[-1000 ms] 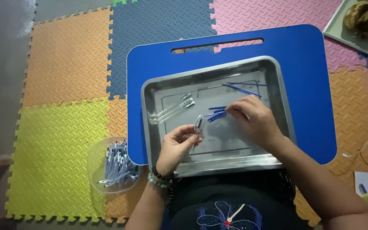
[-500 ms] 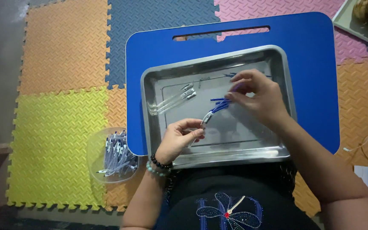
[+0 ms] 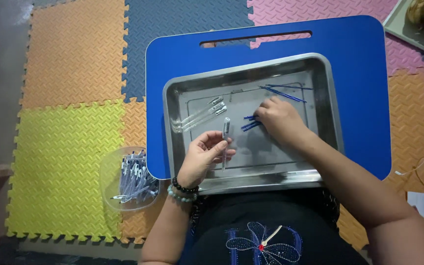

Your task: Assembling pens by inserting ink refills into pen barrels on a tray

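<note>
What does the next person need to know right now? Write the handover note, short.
Left hand: holds one clear pen barrel upright over the steel tray.
Right hand: resting in the tray on a small bunch of blue refills, fingers closed around them.
In the tray: several more clear pen barrels lie together at the left; two loose blue refills lie near the far edge.
The tray sits on a blue lap table.
Done: a clear plastic bowl on the floor mat by the left wrist holds a pile of pens.
Left: the held barrel looks empty; the tray's barrels and refills are still separate.
</note>
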